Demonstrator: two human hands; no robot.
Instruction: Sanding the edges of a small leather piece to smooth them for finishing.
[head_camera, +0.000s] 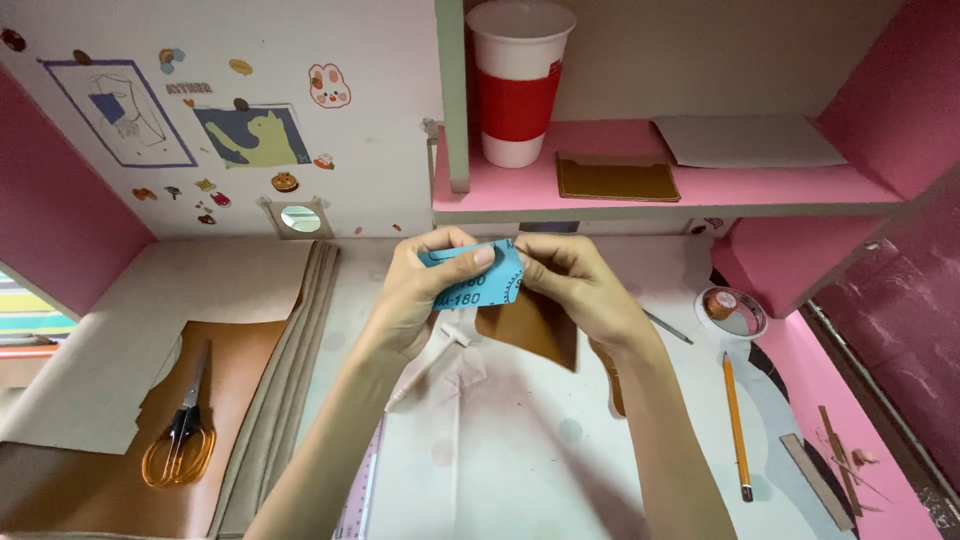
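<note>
My left hand (420, 290) and my right hand (580, 285) meet over the middle of the desk. Between them they pinch a small blue sheet (475, 275) with printed marks, pressed against a brown leather piece (535, 330) that hangs below my right fingers. A white pen-like tool (425, 370) sticks out under my left palm, slanting down to the left; I cannot tell whether the hand grips it. The fingers of both hands are closed on the blue sheet's edges.
Orange-handled scissors (182, 435) lie on a brown leather sheet (100, 470) at left. A pencil (736, 425), a small round tin (732, 310) and a grey strip (815, 480) lie at right. The pink shelf (700, 190) carries a red-and-white cup (517, 85) and a brown piece (615, 178).
</note>
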